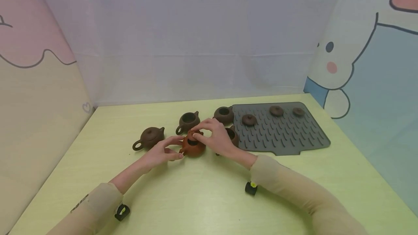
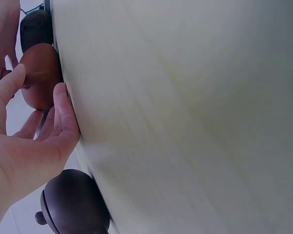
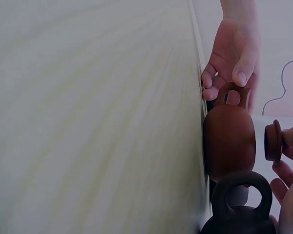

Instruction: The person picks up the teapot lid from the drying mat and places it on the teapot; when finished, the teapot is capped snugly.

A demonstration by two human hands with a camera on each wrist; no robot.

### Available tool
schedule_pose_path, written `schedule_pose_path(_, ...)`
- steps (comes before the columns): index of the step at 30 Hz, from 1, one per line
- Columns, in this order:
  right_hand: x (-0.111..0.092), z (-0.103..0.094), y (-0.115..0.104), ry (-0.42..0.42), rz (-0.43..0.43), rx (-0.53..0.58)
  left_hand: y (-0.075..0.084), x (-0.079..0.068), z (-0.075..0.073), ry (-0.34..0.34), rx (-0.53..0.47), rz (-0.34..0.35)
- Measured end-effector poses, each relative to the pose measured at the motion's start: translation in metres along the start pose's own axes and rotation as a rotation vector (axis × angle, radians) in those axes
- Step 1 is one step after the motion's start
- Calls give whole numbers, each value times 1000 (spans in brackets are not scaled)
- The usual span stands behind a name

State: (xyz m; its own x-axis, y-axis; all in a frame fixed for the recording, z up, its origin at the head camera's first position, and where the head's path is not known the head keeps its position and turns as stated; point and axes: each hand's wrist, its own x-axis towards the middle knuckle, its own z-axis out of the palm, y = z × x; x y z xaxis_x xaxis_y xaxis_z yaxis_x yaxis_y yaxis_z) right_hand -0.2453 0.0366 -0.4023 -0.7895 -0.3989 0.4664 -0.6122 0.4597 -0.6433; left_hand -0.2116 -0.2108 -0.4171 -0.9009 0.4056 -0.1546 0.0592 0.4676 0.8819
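Note:
A reddish-brown clay teapot (image 1: 196, 151) stands on the table with its mouth uncovered. My left hand (image 1: 160, 153) holds it from the left, thumb at the loop handle (image 3: 225, 92) and fingertips against the body. Above the mouth, my right hand (image 1: 218, 137) pinches the matching teapot lid (image 3: 273, 141); the right wrist view shows the lid apart from the pot. Left of these stands a dark brown teapot (image 1: 149, 139) with its lid on. Lidless dark teapots stand close by: one (image 1: 188, 122) behind, another (image 1: 224, 115) farther right, and a third (image 1: 233, 136) partly hidden by my right hand.
A grey ridged mat (image 1: 281, 139) lies at the right back of the table. On it are three dark lids: one (image 1: 249, 120) near its left side, one (image 1: 276, 111) at the back, and a smaller one (image 1: 298, 111) farther right. Printed cloth walls surround the table.

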Motion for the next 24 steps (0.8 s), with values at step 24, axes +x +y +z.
schedule_pose_path(24,2,6,-3,-109,17,-184,-1,0,0,4,6,-20)
